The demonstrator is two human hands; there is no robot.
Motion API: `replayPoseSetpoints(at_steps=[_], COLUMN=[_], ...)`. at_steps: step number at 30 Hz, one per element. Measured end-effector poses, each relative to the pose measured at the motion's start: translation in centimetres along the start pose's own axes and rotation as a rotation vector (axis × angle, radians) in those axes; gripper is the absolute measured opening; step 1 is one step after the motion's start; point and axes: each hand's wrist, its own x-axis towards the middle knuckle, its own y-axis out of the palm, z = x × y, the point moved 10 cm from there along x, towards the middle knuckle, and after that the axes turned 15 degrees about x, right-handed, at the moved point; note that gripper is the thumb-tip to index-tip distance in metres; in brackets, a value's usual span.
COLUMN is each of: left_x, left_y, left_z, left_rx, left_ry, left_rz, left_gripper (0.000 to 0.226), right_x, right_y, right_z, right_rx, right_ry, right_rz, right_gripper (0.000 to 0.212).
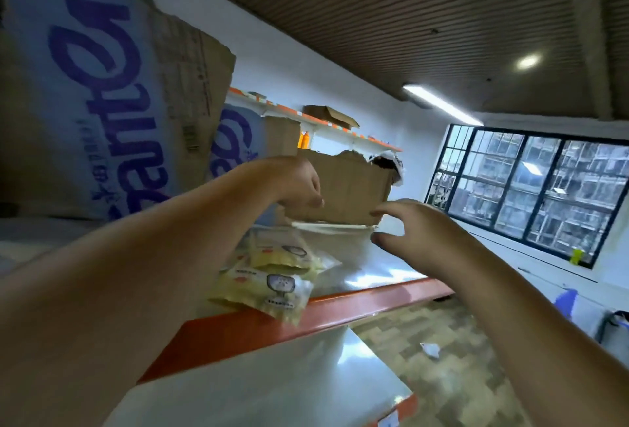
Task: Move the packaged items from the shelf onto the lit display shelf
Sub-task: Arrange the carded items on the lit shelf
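1. White walls, a ribbed dark ceiling and a large window point(527, 188) on the right make the room. A shelf point(367, 300) with an orange front edge runs across the middle of the view.
2. The packaged items point(269, 290), flat yellow packets, lie in a loose pile on this shelf. The nearest packet hangs a little over the orange edge.
3. Behind them stands a torn cardboard box point(347, 188), and at the left are big printed cartons point(102, 86).
4. Both hands reach to the box and not to the packets. The right hand point(418, 232) is open with spread fingers, and one fingertip is at the lower corner of the box.
5. The left hand point(297, 185) is in front of the box with fingers bent down. I cannot tell if it grips something.
6. I judge the task is at the picking step, and no packet is taken yet.
7. The next move needs the hands to come down to the packets and take the overhanging one first, because it can slip off.
8. The lit display shelf is not in view. The print on the packets is blurred, and what the box holds is hidden.
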Motion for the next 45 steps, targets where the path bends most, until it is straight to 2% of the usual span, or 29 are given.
replayPoseSetpoints(at_steps=[5, 9, 12, 15, 18, 24, 26, 30, 32, 34, 35, 36, 37, 38, 40, 42, 45], left_x=[2.7, 2.7, 1.3, 0.5, 0.6, 1.1, 1.2, 1.0, 0.8, 0.6, 0.5, 0.4, 0.2, 0.1, 0.0, 0.0, -0.5], left_y=[4.5, 8.6, 9.9, 10.3, 11.4, 10.0, 9.1, 7.3, 6.4, 5.8, 5.4, 4.9, 4.4, 3.8, 3.2, 3.0, 2.6], left_z=[1.8, 3.8, 3.4, 3.1, 2.9, 4.0, 4.5, 6.9, 7.6, 8.2, 8.3, 8.4, 8.5, 8.5, 9.1, 9.5, 9.7], left_rx=[0.08, 0.125, 0.135, 0.077, 0.136, 0.135, 0.119, 0.056, -0.021, -0.125, -0.178, -0.227, -0.275, -0.31, -0.429, -0.562, -0.628], left_ry=[-0.161, -0.289, -0.28, -0.34, -0.354, -0.34, -0.343, -0.442, -0.482, -0.498, -0.49, -0.484, -0.483, -0.489, -0.534, -0.586, -0.596], left_rz=[0.124, 0.243, 0.342, 0.339, 0.401, 0.351, 0.296, 0.173, 0.13, 0.073, 0.039, -0.008, -0.062, -0.106, -0.167, -0.203, -0.278], left_gripper=[0.041, 0.056, 0.063, 0.081, 0.087, 0.066, 0.053, 0.037, 0.034, 0.033, 0.031, 0.024, 0.014, 0.015, 0.042, 0.048, 0.032], right_x=[5.1, 8.6, 11.4, 14.3, 16.7, 20.1, 20.4, 19.6, 19.3, 19.5, 19.9, 20.2, 20.5, 20.8, 21.5, 21.7, 20.3], right_y=[3.0, 6.0, 8.0, 10.0, 12.4, 16.6, 18.1, 19.7, 19.7, 18.9, 18.0, 17.0, 16.2, 15.5, 13.6, 10.5, 6.4], right_z=[0.4, 0.9, 0.5, -0.1, 0.6, 0.6, 0.1, 0.1, 0.3, 0.4, 0.6, 0.7, 0.7, 0.5, -0.1, -0.8, -1.6], right_rx=[0.062, 0.116, 0.216, 0.276, 0.286, 0.083, 0.177, 0.45, 0.489, 0.47, 0.468, 0.476, 0.474, 0.459, 0.472, 0.589, 0.666], right_ry=[-0.039, -0.152, -0.171, -0.201, -0.292, -0.41, -0.412, -0.429, -0.464, -0.51, -0.541, -0.564, -0.578, -0.587, -0.614, -0.698, -0.854], right_rz=[0.028, 0.1, 0.16, 0.22, 0.353, 0.554, 0.608, 0.699, 0.735, 0.662, 0.574, 0.485, 0.408, 0.348, 0.194, -0.038, -0.407], right_gripper=[0.042, 0.034, 0.025, 0.022, 0.026, 0.04, 0.042, 0.062, 0.053, 0.024, 0.009, 0.003, 0.009, 0.014, 0.02, 0.016, 0.015])
